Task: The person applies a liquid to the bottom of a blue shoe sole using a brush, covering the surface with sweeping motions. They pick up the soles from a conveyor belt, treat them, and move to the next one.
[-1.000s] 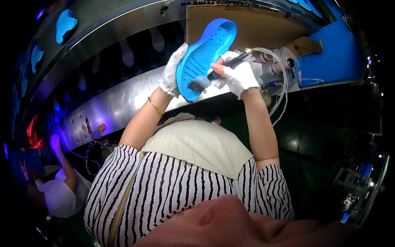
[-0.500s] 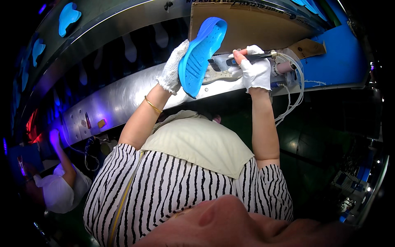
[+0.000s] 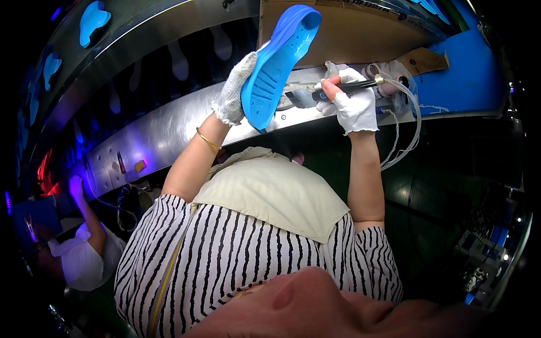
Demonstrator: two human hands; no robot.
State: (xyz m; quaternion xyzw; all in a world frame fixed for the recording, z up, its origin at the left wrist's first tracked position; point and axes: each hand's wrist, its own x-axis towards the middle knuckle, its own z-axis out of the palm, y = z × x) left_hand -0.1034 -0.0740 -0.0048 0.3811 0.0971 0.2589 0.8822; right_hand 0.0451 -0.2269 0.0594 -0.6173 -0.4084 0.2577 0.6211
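My left hand (image 3: 234, 93), in a white knit glove, grips a bright blue shoe sole (image 3: 271, 76) by its left edge. The sole is tilted, its hollow inner side with ridges and small holes facing right, and that surface looks wet near the upper end. In my right hand (image 3: 356, 106), gloved in white with bare fingertips showing, is a brush (image 3: 350, 88) with a black handle, held like a pen. Its flat bristles point left toward the sole, just right of it; whether they touch it I cannot tell. Clear tubes (image 3: 416, 121) run from the handle's rear end.
Behind the hands stands a cardboard sheet (image 3: 344, 34) above the metal bench edge (image 3: 186, 121). Dark sole shapes (image 3: 179, 62) lie on the conveyor at left, with blue soles (image 3: 93, 22) beyond. A blue surface (image 3: 470, 79) is at right. Another person (image 3: 90, 248) works at far left.
The sole has risen slightly, and its upper end has swung to the right. My right hand with the brush has shifted a little right and downward.
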